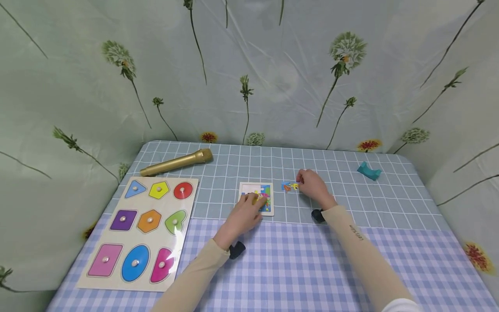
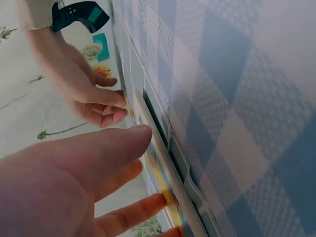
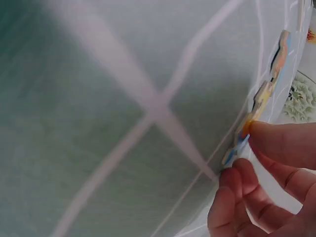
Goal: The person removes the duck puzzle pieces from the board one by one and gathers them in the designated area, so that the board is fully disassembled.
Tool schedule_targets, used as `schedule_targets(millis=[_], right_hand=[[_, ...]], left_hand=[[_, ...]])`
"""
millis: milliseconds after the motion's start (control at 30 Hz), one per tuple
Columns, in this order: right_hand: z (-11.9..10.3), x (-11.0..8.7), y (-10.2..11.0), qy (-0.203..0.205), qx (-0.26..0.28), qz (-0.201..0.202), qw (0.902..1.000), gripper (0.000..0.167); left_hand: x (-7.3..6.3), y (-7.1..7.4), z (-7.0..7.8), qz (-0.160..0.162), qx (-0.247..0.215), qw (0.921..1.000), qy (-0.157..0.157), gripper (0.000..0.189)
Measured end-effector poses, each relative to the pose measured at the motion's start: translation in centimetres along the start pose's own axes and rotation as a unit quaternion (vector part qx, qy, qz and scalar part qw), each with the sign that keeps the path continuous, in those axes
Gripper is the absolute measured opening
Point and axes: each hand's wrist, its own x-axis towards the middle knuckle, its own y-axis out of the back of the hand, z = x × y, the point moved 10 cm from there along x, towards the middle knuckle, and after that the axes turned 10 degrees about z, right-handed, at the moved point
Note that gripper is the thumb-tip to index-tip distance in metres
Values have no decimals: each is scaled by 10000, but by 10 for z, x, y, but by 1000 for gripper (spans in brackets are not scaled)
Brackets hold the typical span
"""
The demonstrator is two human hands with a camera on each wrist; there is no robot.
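Note:
A small jigsaw puzzle in a pale wooden frame lies near the middle of the table, with colourful pieces on its right side. My left hand lies over it, fingers extended and fingertips on the pieces; the left wrist view shows them along the frame's inner side. Just right of the frame are loose jigsaw pieces, blue, orange and yellow. My right hand is at the right end of these, its thumb and fingers pinching a jigsaw piece low over the cloth. The fingers partly hide that piece.
A large shape board with knobbed coloured pieces fills the left side. Behind it lies a gold microphone. A teal curved block sits at the back right. A floral curtain hangs behind the table.

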Motion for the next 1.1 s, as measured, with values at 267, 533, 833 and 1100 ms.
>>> schedule_targets(millis=[267,533,833,1100], right_hand=[[-47,-1,-8,753,935,91,9927,21],[-93,-9,-38,1676,866,-819,9786,28],[-101,-8,-44,1712,866,-991,9764,25],[-101,-7,-45,1486,1193,-1075,9758,35]], left_hand=[[1,-6,2,-70,547,9985,34,50],[-1,-5,3,-44,510,9987,18,48],[-1,-5,4,-49,512,9987,16,49],[2,-3,6,6,725,9973,-94,47]])
